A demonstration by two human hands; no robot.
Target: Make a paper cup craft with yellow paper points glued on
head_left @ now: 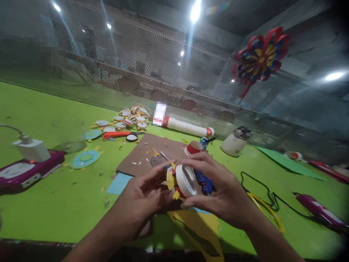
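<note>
Both my hands meet above the green table (54, 203) and hold one small paper-cup craft (183, 181): a white cup with a red band and yellow paper pieces stuck to its side. My left hand (141, 198) grips it from the left with fingers curled under it. My right hand (218, 189) wraps round it from the right, fingers over its top. A blue glue gun (205, 181) lies just behind my right fingers. A yellow paper scrap (199, 225) lies under my hands.
A brown cardboard sheet (149, 153) sits behind my hands, with a red-and-white cup (193, 148) on its far edge. Several finished cup crafts (131, 118) lie at the back. A purple device (24, 173) with a white charger is at left. Black cable (261, 189), white jar (235, 142).
</note>
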